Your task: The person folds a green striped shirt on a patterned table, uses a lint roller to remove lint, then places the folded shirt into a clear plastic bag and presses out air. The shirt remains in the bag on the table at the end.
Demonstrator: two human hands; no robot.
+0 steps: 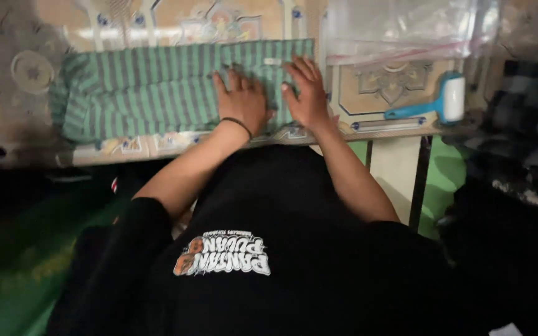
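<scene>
A green and grey striped garment [144,90] lies folded flat on a low table [368,99] with a patterned top. My left hand [242,101] rests palm down on the garment's right part, fingers spread, a dark band on its wrist. My right hand [307,92] presses flat beside it on the garment's right end, near the table's front edge. Neither hand holds anything.
A blue-handled lint roller [434,107] lies on the table to the right of my hands. A clear plastic bag [400,31] sits at the back right. Dark checked cloth [524,130] is piled at the far right. Green floor [446,174] shows below the table.
</scene>
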